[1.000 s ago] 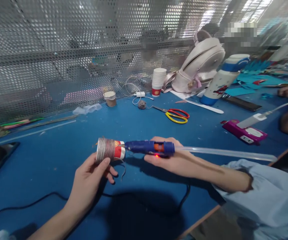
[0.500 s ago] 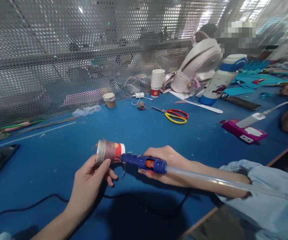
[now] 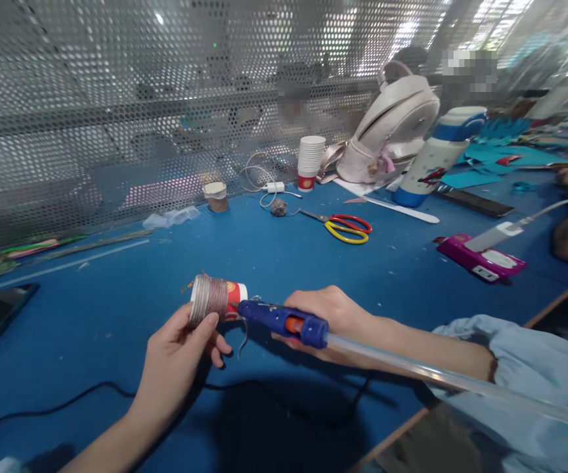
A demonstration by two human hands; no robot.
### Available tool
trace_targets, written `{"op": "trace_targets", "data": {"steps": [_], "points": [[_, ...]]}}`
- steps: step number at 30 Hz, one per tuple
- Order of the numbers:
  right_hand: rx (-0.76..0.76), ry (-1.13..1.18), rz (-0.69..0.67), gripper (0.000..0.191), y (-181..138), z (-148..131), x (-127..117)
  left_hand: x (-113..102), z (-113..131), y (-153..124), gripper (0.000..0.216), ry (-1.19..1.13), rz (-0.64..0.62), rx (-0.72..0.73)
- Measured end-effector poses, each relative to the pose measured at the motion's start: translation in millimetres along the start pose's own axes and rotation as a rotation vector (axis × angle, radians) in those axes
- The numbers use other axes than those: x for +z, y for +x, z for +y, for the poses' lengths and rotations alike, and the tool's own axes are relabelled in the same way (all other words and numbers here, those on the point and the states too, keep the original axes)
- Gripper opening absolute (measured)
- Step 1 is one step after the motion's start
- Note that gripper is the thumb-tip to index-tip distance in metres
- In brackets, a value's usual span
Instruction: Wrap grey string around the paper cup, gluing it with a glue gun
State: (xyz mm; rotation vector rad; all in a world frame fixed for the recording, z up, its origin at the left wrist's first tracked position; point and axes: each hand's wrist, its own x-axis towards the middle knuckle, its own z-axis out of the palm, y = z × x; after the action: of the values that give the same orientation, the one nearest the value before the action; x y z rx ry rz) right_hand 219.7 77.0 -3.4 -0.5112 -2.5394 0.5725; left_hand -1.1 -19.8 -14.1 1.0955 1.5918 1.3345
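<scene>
A paper cup (image 3: 211, 297) lies on its side in my left hand (image 3: 175, 351), thumb and fingers closed round its wider end. Greyish-brown cord is wound round much of the cup; the red and white part toward its base is bare, and a loose cord end (image 3: 243, 341) hangs below. My right hand (image 3: 335, 322) is closed on a blue hot glue gun (image 3: 278, 318), whose nozzle is at the bare red part of the cup; whether it touches, I cannot tell. A long clear glue stick (image 3: 441, 378) sticks out of the gun's back.
Red-and-yellow-handled scissors (image 3: 347, 228) lie beyond the hands, near a small ball of cord (image 3: 278, 207), a wrapped cup (image 3: 216, 197) and stacked cups (image 3: 310, 164). A bottle (image 3: 434, 161), backpack (image 3: 387, 131) and purple power strip (image 3: 483, 257) stand right. A black cable (image 3: 81, 396) crosses the front.
The glue gun's back end and the glue stick have dipped slightly, and the orange part inside the gun has shifted a little. My left hand and the cup stay nearly in place.
</scene>
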Motion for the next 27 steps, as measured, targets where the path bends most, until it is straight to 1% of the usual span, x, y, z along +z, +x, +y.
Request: {"op": "trace_targets", "data": {"steps": [2,6,8,11,14,16,19,21,25,27], "points": [[-0.019,-0.012,-0.012,0.016,-0.7,0.0,0.0,-0.6,-1.0,-0.1,0.023,-0.004,-0.002,0.002],[-0.140,-0.043,-0.017,0.014,-2.3,-1.8,-0.7,-1.3,-2.8,0.2,0.022,0.002,-0.008,0.003],[-0.161,-0.042,-0.003,0.015,-2.7,-1.1,-0.5,-1.2,-2.4,0.5,0.022,0.000,-0.009,0.006],[-0.123,-0.030,0.018,0.015,-2.6,1.5,-0.5,-0.8,-0.7,1.0,0.021,-0.003,-0.004,0.013],[-0.027,0.021,0.034,0.017,-2.2,2.0,-2.4,-1.2,0.1,1.1,0.020,0.001,-0.008,0.029],[0.028,0.048,0.021,0.018,-1.9,0.1,-4.5,-2.2,-0.6,1.0,0.021,0.011,-0.014,0.032],[0.026,0.045,-0.014,0.015,-1.1,-4.0,-7.7,-4.1,-2.6,0.8,0.021,0.018,-0.024,0.030],[0.020,0.051,-0.013,0.013,-0.3,-6.0,-9.1,-5.4,-3.5,0.8,0.020,0.009,-0.033,0.032],[0.127,0.085,0.034,0.009,1.8,-8.8,-12.0,-6.4,-2.9,1.3,0.020,-0.018,-0.060,0.016],[0.153,0.075,0.027,0.007,2.2,-10.2,-13.6,-6.2,-1.7,1.7,0.020,-0.017,-0.067,0.014]]}}
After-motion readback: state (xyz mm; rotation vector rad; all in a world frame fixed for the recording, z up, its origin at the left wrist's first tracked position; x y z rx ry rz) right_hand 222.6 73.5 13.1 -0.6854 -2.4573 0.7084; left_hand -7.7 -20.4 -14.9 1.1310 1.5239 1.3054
